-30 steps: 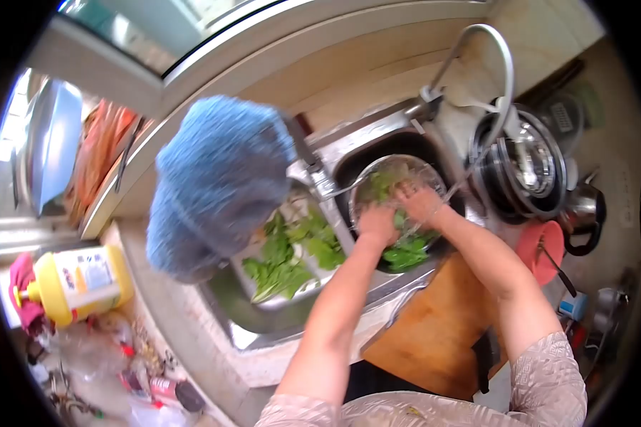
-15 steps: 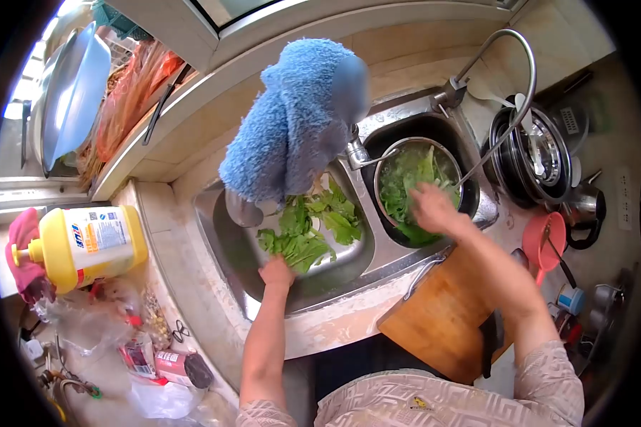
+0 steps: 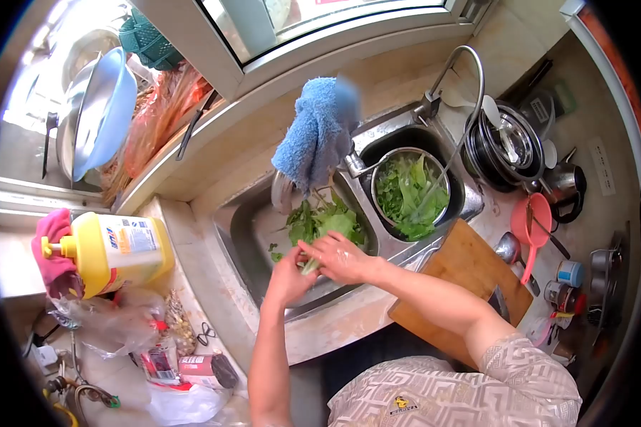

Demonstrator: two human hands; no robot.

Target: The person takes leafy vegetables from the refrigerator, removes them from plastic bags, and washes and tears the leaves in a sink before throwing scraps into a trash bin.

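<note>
Over the front of the left sink basin (image 3: 253, 235), my left hand (image 3: 290, 280) is closed around the pale stalks of leafy greens (image 3: 310, 266). My right hand (image 3: 340, 259) meets it there, its fingers closed over the same stalks. More loose leaves (image 3: 324, 217) lie in that basin just beyond the hands. In the right basin (image 3: 466, 196) stands a round metal pot (image 3: 446, 208) filled with green leaves (image 3: 412, 191). A fluffy blue towel (image 3: 310, 132) hangs above the left basin and hides part of it.
A wooden cutting board (image 3: 452, 274) with a dark-handled knife (image 3: 498, 302) lies right of me. Behind it are a pink ladle (image 3: 533, 220) and stacked pans (image 3: 509, 146). A curved metal spout (image 3: 483, 92) arches over the right basin. A yellow pump bottle (image 3: 124, 249) stands left.
My right hand has left the pot and come over to the left basin, joining my left hand at the greens. The camera view has shifted.
</note>
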